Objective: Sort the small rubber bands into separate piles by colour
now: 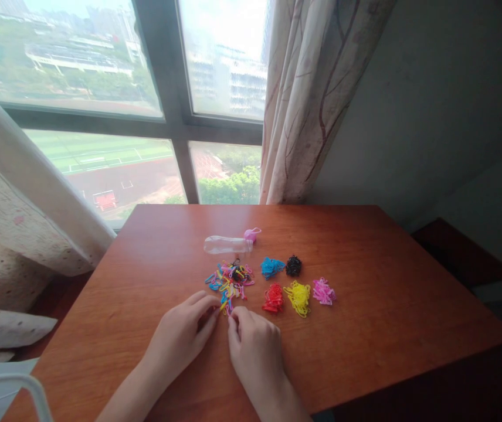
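A mixed heap of small plastic stitch markers (232, 278), shaped like safety pins in several colours, lies on the wooden table. At its near edge, the fingertips of my left hand (185, 328) pinch together by a yellow stitch marker (223, 306). My right hand (257, 337) is closed too, thumb and forefinger on a pinkish-purple stitch marker (230, 307). Right of the heap are single-colour piles: blue (272, 267), black (294, 265), red (272, 298), yellow (298, 298) and pink (324, 291). The fingers partly hide the markers they touch.
Behind the heap a clear plastic bottle (227, 245) lies on its side, its pink cap with a loop (251, 235) at the right end. The table (145, 281) reaches to a window with curtains (304, 117). A white curved rail (26, 384) shows at lower left.
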### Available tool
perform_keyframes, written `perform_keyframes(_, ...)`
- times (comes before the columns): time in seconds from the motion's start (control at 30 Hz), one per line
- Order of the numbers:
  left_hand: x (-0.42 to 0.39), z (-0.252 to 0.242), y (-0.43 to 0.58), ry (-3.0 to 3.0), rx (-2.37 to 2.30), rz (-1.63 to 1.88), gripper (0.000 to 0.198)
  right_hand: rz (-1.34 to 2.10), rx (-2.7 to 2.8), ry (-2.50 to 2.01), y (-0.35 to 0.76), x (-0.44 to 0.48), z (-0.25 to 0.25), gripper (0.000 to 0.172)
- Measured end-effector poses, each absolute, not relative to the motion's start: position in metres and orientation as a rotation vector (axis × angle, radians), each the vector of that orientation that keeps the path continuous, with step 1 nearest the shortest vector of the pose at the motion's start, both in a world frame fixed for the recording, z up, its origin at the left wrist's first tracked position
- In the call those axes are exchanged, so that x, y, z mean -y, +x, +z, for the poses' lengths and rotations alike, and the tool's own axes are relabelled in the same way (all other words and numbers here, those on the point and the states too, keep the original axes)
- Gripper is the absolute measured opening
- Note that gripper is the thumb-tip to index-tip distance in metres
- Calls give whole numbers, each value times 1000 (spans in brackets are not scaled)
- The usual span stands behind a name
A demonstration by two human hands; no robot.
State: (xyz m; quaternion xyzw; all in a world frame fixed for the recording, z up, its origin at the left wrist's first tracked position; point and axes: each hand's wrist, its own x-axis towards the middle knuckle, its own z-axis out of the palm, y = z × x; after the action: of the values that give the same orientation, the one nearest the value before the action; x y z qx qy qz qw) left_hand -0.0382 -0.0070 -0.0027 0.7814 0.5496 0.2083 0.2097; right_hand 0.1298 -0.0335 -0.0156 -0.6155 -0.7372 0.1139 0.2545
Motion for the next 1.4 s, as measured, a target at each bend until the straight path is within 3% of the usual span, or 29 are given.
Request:
perform_keyframes(0.37,8,-4,-39,2166,-1526,547,18,381,1849,-1538,163,47,-14,20)
perform_keyframes(0.83,6,-4,-39,2209,-1546,562,20,-45,1526,-1992,312,25,-25,39)
perform_keyframes(1.2,6,-4,-39,2236,-1542,573,19,-23,1545,-1918,293,25,-23,42)
perform_keyframes(1.4,7,-2,-34,2243,-1515,597,20,180,1672,-1698,248,39,-25,32)
